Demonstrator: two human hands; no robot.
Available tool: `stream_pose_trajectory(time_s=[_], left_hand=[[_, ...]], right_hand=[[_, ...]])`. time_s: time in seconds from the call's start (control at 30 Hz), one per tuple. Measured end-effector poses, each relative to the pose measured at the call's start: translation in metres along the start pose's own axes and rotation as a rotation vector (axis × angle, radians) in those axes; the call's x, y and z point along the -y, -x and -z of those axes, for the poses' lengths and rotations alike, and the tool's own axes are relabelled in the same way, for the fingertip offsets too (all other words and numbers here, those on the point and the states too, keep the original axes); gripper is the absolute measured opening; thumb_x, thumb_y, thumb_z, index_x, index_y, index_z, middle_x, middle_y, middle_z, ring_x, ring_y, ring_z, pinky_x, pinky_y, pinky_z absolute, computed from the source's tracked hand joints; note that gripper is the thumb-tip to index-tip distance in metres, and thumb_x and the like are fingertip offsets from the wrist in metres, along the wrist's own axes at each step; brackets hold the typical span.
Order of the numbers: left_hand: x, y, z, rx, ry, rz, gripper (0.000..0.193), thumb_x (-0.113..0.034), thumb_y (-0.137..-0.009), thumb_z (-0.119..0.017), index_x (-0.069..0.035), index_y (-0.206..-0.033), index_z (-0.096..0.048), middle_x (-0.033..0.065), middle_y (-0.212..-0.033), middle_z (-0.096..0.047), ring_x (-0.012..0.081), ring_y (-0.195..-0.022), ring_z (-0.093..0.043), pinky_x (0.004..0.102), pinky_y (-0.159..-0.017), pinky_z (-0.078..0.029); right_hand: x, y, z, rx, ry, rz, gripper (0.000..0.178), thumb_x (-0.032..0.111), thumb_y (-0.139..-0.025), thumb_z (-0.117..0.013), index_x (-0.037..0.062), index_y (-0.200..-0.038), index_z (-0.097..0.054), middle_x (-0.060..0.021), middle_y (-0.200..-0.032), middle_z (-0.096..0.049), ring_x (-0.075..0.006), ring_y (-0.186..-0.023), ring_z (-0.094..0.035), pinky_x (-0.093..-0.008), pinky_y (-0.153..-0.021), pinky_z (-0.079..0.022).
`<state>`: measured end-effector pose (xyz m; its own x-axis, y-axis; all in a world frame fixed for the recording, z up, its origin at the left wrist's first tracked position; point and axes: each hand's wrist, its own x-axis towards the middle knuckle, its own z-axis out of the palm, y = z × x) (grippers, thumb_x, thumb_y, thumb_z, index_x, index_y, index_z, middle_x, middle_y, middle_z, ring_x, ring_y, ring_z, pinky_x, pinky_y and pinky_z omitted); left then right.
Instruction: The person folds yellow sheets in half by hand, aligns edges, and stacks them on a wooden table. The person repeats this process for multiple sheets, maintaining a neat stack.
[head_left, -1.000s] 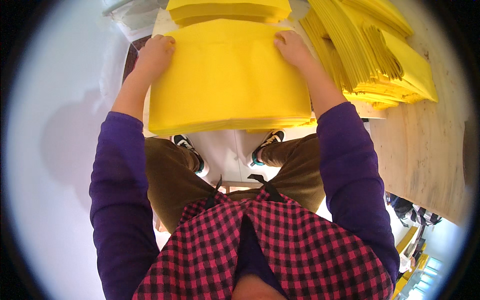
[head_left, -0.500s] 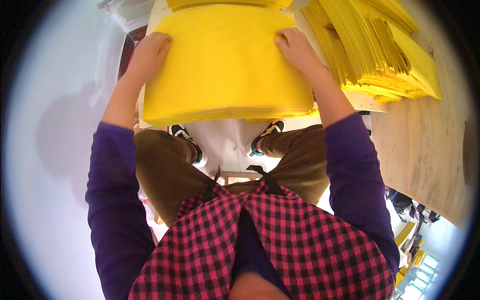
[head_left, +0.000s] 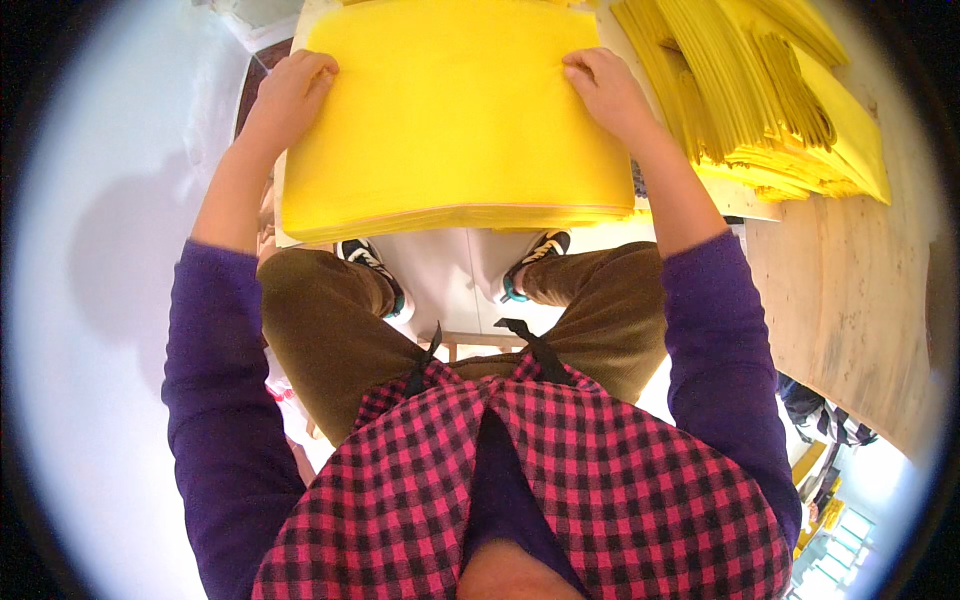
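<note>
A large yellow cloth sheet (head_left: 455,120) lies flat in front of me, on top of a stack of like sheets whose layered edges show at the near side. At its left edge my left hand (head_left: 297,92) is closed, thumb and fingers pinched together on the cloth. On the opposite edge my right hand (head_left: 608,92) pinches the sheet the same way, fingers curled. The fingertips partly hide how much cloth each hand grips. Between the two hands the sheet looks smooth and taut.
To the right, folded yellow cloth bundles (head_left: 720,90) are piled on a pale wooden table (head_left: 830,270). A white wall (head_left: 100,330) runs along my left. Below the stack are my knees and shoes (head_left: 535,260), with a wooden bar between my legs.
Both hands have moved slightly farther apart and a little away from me. The yellow sheet's near edge sits slightly higher in view, and its near left corner lies flatter.
</note>
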<state>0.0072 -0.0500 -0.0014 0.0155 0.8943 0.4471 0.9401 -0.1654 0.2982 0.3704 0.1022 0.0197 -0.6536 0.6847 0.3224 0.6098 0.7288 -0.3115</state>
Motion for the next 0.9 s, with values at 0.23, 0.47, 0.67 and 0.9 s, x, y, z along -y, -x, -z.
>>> stream_pose_trajectory(time_s=[0.23,0.47,0.67,0.9], left_hand=[[-0.017,0.015,0.027,-0.001,0.166,-0.001,0.014,-0.013,-0.089,-0.053,-0.001,-0.093,-0.06,0.015,-0.095,-0.06,0.0333,-0.094,-0.056,0.0388,-0.084,-0.044],[-0.014,0.02,0.012,0.051,0.045,-0.05,0.016,-0.011,-0.088,-0.053,-0.002,-0.099,-0.059,0.015,-0.098,-0.06,0.0339,-0.096,-0.056,0.0386,-0.083,-0.044],[-0.008,0.001,0.016,0.027,0.04,0.048,0.016,-0.011,-0.088,-0.053,-0.002,-0.099,-0.06,0.0147,-0.1,-0.061,0.0331,-0.097,-0.057,0.038,-0.083,-0.045],[-0.038,0.046,0.029,0.086,0.146,-0.033,0.013,-0.009,-0.086,-0.054,-0.001,-0.095,-0.06,0.0156,-0.095,-0.06,0.0348,-0.094,-0.056,0.0386,-0.081,-0.044]], right_hand=[[-0.002,0.013,0.019,-0.033,-0.109,-0.027,0.028,0.023,-0.089,-0.052,0.0006,-0.101,-0.064,-0.0195,-0.105,-0.062,-0.0357,-0.102,-0.056,-0.0421,-0.091,-0.043],[0.006,0.019,0.005,0.028,0.068,0.045,0.033,0.026,-0.09,-0.053,0.0004,-0.11,-0.061,-0.018,-0.107,-0.061,-0.0334,-0.102,-0.056,-0.0392,-0.089,-0.044],[0.0,-0.006,0.01,-0.066,-0.113,-0.152,0.029,0.024,-0.089,-0.052,0.001,-0.103,-0.063,-0.02,-0.107,-0.061,-0.0364,-0.104,-0.054,-0.0416,-0.093,-0.042],[0.022,0.058,0.026,0.106,-0.015,0.055,0.032,0.024,-0.092,-0.051,0.0008,-0.112,-0.059,-0.0167,-0.115,-0.059,-0.0311,-0.108,-0.054,-0.0371,-0.096,-0.041]])
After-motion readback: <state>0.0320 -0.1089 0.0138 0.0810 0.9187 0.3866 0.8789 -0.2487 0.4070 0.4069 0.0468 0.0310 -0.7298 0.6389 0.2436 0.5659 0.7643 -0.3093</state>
